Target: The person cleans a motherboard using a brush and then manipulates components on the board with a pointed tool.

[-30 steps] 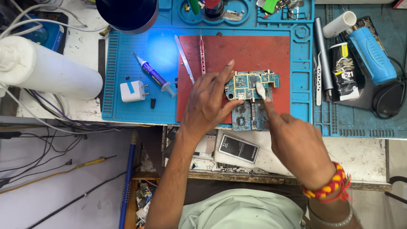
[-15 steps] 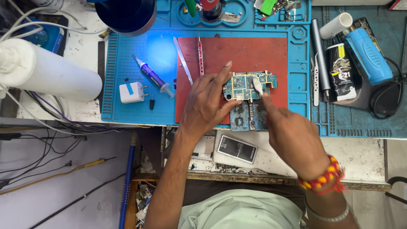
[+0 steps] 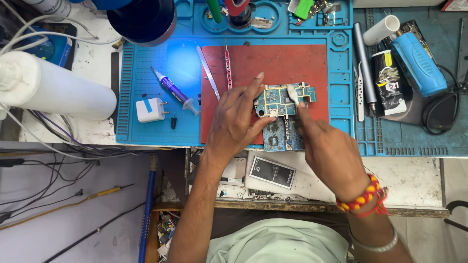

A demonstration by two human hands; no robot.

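The person's left hand (image 3: 234,122) lay flat-fingered on the red mat (image 3: 292,63), its fingertips pinning the left edge of a blue-green circuit board (image 3: 278,101) so it sat steady. The right hand (image 3: 331,151) was closed around a small white-tipped tool (image 3: 293,93), pinched between thumb and fingers, with the pale tip resting on the upper face of the board. The board lay near the lower right part of the red mat, and just below it, touching or nearly so, sat a second, duller blue board (image 3: 278,136) that overhung the mat's front edge.

The red mat rested on a larger blue work mat (image 3: 146,78) with moulded trays along its top. To the left of the hands, well apart, were a small syringe with a blue label (image 3: 173,91), a white plug adapter (image 3: 150,110), and two slim metal tools (image 3: 217,70) lying side by side near the red mat's left edge. A flat black battery (image 3: 273,171) lay on the bench just in front of the mats, between the two forearms. A beaded red and yellow band (image 3: 363,197) circled the right wrist.
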